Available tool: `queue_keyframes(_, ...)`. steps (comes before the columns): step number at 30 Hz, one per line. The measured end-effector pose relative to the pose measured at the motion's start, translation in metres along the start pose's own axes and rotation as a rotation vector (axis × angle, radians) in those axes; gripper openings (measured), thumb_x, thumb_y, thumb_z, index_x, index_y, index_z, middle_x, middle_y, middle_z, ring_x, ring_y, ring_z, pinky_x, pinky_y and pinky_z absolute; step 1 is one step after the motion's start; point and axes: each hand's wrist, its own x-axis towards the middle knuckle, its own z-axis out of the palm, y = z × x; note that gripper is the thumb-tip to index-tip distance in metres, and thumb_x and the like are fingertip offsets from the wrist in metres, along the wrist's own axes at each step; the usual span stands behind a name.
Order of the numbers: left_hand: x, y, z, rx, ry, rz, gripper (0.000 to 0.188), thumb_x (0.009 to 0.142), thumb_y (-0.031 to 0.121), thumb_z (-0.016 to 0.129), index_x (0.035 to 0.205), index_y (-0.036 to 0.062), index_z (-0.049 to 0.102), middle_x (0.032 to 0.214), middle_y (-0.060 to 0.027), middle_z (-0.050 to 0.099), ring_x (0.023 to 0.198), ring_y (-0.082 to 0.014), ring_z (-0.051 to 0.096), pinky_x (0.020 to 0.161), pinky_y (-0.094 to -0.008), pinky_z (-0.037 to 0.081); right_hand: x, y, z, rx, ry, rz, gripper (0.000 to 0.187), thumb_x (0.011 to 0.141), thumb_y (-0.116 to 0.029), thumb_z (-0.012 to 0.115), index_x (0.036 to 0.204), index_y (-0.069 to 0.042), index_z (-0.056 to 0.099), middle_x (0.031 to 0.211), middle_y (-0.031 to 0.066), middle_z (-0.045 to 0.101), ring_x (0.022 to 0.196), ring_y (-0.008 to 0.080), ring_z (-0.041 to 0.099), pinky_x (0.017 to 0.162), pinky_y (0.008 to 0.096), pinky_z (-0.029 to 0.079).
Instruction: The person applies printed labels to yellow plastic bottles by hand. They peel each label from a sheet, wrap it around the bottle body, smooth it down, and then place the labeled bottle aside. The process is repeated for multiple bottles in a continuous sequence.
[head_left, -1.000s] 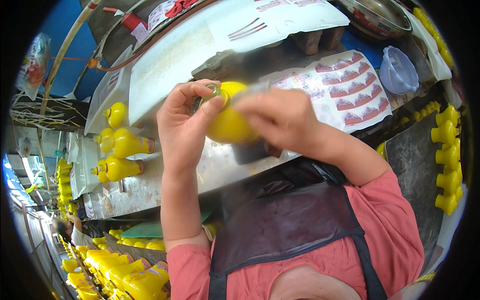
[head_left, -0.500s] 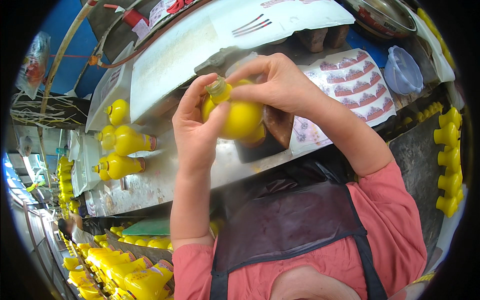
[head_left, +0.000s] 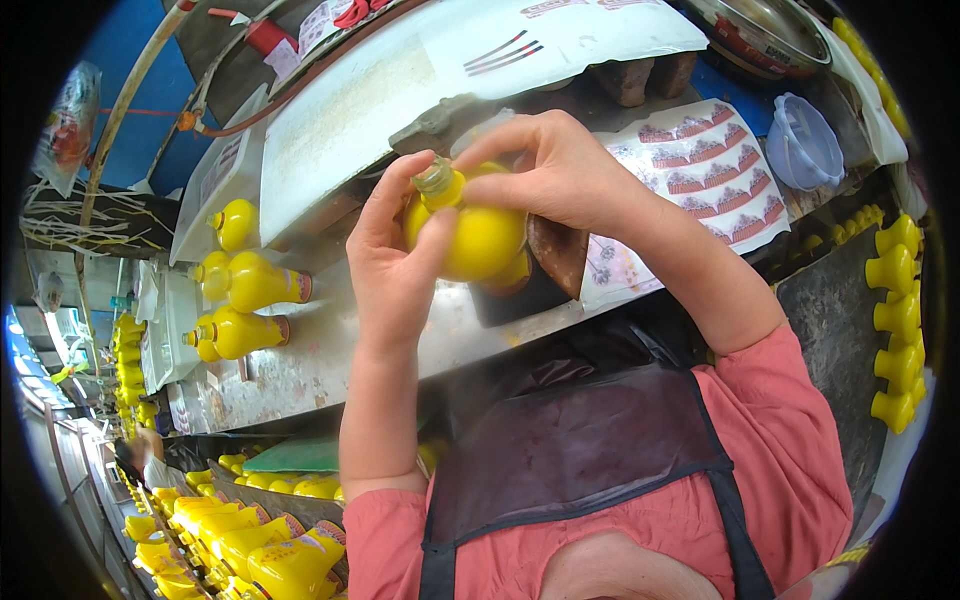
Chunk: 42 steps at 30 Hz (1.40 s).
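A yellow glass bottle (head_left: 485,243) with a clear, ridged neck is between my hands above the worktable (head_left: 400,330). Its neck tilts toward the upper left. My left hand (head_left: 388,265) curves around the neck, with the thumb in front and the fingers behind. On the bottle's shoulder, just right of the neck, rest the bent thumb and fingers of my right hand (head_left: 570,170). Whether those fingers also pinch something thin, I cannot tell. A sheet of printed purple and red labels (head_left: 715,175) lies beyond my right forearm.
Several yellow bottles (head_left: 262,282) stand on the table's left part. A white board (head_left: 360,120) holding thin dark strips (head_left: 500,52) spans the back. At right are a lilac basket (head_left: 805,145) and a metal basin (head_left: 765,35). More bottles (head_left: 290,560) crowd the lower left.
My hands and the bottle stay almost in the same place, with only a slight shift of the fingers at the neck. A distant person at the far left has moved a little.
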Motion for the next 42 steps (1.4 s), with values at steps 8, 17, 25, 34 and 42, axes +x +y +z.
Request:
queue_keyframes(8, 0.017, 0.012, -0.003, 0.129, 0.066, 0.117, 0.020, 0.091, 0.001, 0.070, 0.111, -0.0012, 0.070, 0.111, -0.0053, 0.069, 0.104, -0.0121, 0.062, 0.094, -0.0272, 0.049, -0.029, -0.001, 0.016, -0.452, 0.298, -0.411, 0.026, 0.086, -0.013, 0.074, 0.112, -0.011, 0.074, 0.087, 0.0096, 0.070, 0.071, 0.0228, 0.066, 0.063, 0.0346, 0.053)
queue_keyframes(17, 0.020, 0.036, 0.005, 0.254, 0.036, 0.041, 0.019, 0.084, -0.001, 0.077, 0.100, 0.0000, 0.066, 0.101, -0.0058, 0.069, 0.096, -0.0108, 0.061, 0.089, -0.0261, 0.050, -0.044, 0.004, 0.019, -0.735, 0.319, -0.748, 0.036, 0.079, -0.008, 0.075, 0.113, -0.018, 0.074, 0.064, 0.0031, 0.053, 0.051, 0.0218, 0.058, 0.045, 0.0352, 0.046)
queue_keyframes(25, 0.015, 0.024, 0.008, 0.251, 0.019, 0.068, 0.018, 0.084, -0.005, 0.075, 0.094, 0.0011, 0.062, 0.105, -0.0099, 0.071, 0.106, -0.0165, 0.065, 0.095, -0.0299, 0.050, -0.061, 0.005, 0.026, -0.815, 0.162, -0.659, 0.032, 0.081, -0.014, 0.074, 0.113, -0.022, 0.073, 0.067, 0.0022, 0.056, 0.055, 0.0225, 0.062, 0.048, 0.0357, 0.049)
queue_keyframes(34, 0.013, 0.025, 0.000, 0.023, -0.080, -0.028, 0.015, 0.088, -0.002, 0.073, 0.099, 0.0023, 0.064, 0.114, -0.0088, 0.069, 0.114, -0.0166, 0.061, 0.102, -0.0319, 0.047, -0.030, 0.003, -0.001, -0.107, 0.252, -0.305, 0.018, 0.095, -0.010, 0.067, 0.112, -0.005, 0.074, 0.083, 0.0037, 0.070, 0.061, 0.0081, 0.061, 0.054, 0.0250, 0.047)
queue_keyframes(42, 0.008, 0.004, -0.004, -0.039, -0.073, 0.044, 0.030, 0.090, -0.005, 0.070, 0.118, 0.0031, 0.061, 0.123, -0.0061, 0.062, 0.115, -0.0143, 0.059, 0.103, -0.0303, 0.046, 0.001, -0.004, -0.005, -0.117, 0.014, -0.129, 0.024, 0.088, -0.016, 0.078, 0.106, 0.000, 0.074, 0.100, 0.0071, 0.070, 0.082, 0.0085, 0.063, 0.071, 0.0245, 0.051)
